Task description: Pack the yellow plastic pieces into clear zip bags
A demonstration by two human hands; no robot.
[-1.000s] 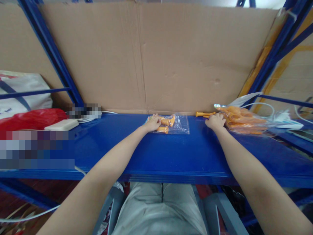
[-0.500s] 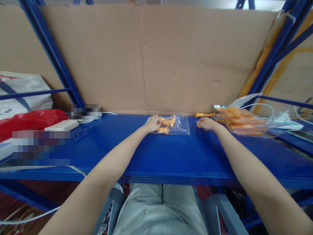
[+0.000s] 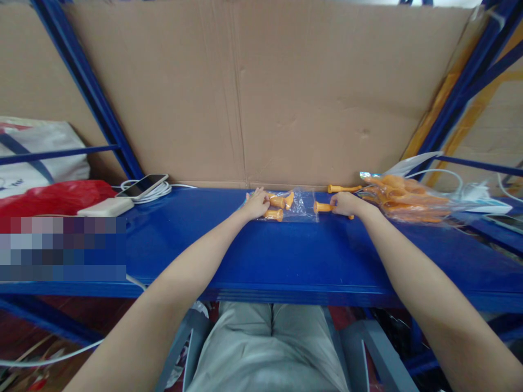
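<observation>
My left hand (image 3: 256, 203) is closed on the left end of a clear plastic bag (image 3: 303, 209) lying on the blue shelf. Orange plastic pieces with flared ends (image 3: 273, 215) show at its fingers, on or inside the bag; I cannot tell which. To the right, my right hand (image 3: 344, 203) grips an orange flared plastic piece (image 3: 322, 207), its wide end pointing left toward the bag's edge and its thin end showing below the fingers. Just behind this hand lies another orange piece with a slim stem (image 3: 344, 188).
A larger clear bag full of orange pieces (image 3: 408, 201) sits at the right. On the left are a phone (image 3: 144, 186) on a coiled white cable (image 3: 157, 193), a white block (image 3: 105, 207) and a red bag (image 3: 61, 197). Cardboard (image 3: 306, 98) stands behind the blue shelf (image 3: 261, 253).
My right hand has turned the orange piece it holds, so its flared end now shows on the left. My left hand stays on the bag. The view has shifted slightly.
</observation>
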